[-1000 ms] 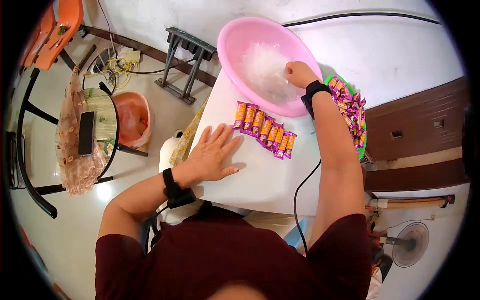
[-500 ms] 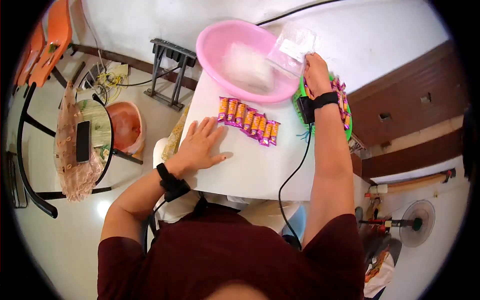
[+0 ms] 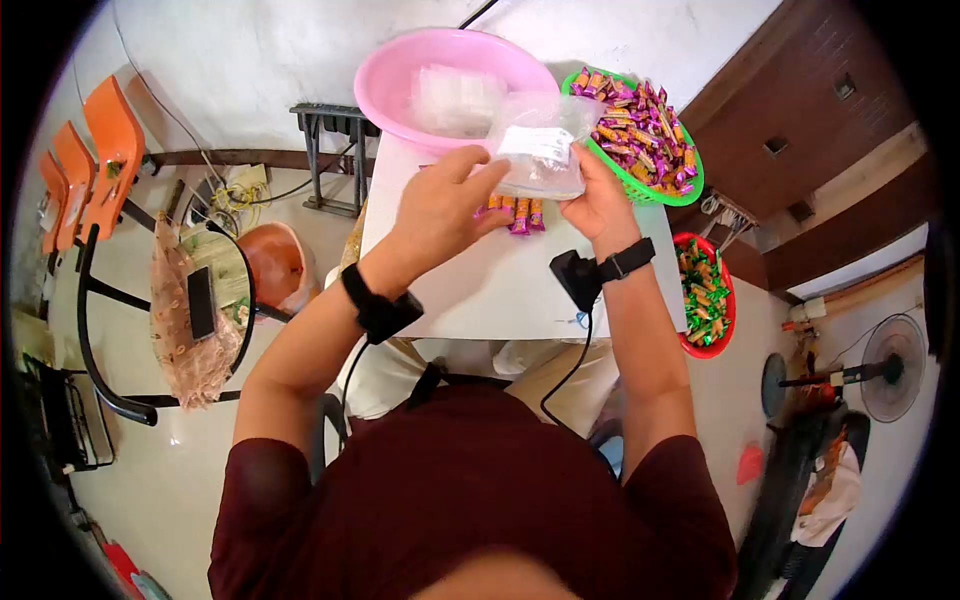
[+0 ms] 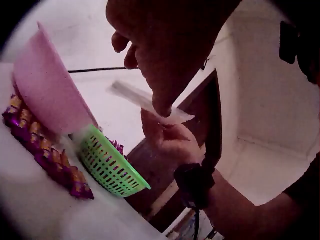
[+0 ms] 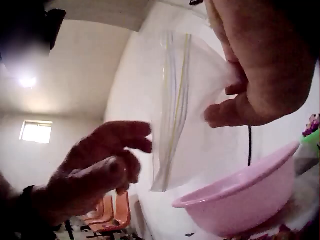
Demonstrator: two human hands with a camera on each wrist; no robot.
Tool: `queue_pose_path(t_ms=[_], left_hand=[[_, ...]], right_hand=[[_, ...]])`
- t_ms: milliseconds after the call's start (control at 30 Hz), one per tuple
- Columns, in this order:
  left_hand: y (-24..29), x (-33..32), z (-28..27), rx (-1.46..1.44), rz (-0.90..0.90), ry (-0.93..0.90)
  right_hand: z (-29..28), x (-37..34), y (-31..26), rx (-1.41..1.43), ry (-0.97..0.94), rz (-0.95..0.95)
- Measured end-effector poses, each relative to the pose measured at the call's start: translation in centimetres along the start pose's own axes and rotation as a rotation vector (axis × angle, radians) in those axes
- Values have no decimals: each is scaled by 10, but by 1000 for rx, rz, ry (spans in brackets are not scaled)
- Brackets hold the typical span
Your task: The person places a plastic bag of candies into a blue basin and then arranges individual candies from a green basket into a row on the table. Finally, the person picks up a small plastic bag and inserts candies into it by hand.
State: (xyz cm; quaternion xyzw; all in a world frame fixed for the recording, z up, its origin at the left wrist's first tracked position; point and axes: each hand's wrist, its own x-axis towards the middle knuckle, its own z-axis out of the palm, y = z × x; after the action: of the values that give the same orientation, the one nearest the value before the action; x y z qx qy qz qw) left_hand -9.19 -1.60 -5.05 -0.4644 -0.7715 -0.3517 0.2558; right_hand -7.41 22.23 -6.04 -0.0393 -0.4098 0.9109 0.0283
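A clear zip bag (image 3: 545, 150) with a white label hangs in the air over the table, its right edge pinched by the right hand (image 3: 603, 200). In the right wrist view the bag (image 5: 175, 115) shows its zip strip, and the left hand (image 5: 100, 165) is at that edge with fingers apart and bent. The left hand (image 3: 440, 210) is over the table, left of the bag; whether it touches the bag is unclear. Behind is a pink basin (image 3: 385, 85) holding more clear bags (image 3: 450, 100). Purple-and-orange packets (image 3: 520, 213) lie in a row, partly hidden under the hands.
A green basket (image 3: 645, 190) heaped with purple packets stands at the table's right. Below it, off the table, is a red basket (image 3: 728, 315) of green packets. At left are a round stool with a phone (image 3: 201, 303), a pinkish bin (image 3: 275, 262) and orange chairs (image 3: 115, 135).
The right hand has brought the bag from the basin's right side toward the body. The left hand has lifted off the table and moved up beside the bag. The head view has shifted.
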Motion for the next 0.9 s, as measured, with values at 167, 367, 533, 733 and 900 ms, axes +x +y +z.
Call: queue_pose_path(t_ms=[167, 367, 533, 733, 900], left_hand=[[-4, 18, 21, -28, 4, -78], [-42, 54, 42, -564, -363, -190], [-58, 86, 50, -746, -641, -242], [-130, 113, 57, -818, -874, -93], [-181, 102, 58, -607, -1055, -153]], right_hand=[[11, -30, 17, 111, 109, -66], [-13, -38, 22, 188, 199, -86], [-37, -37, 25, 263, 250, -129], [-38, -62, 14, 304, 189, -112], [-52, -74, 20, 292, 75, -133]])
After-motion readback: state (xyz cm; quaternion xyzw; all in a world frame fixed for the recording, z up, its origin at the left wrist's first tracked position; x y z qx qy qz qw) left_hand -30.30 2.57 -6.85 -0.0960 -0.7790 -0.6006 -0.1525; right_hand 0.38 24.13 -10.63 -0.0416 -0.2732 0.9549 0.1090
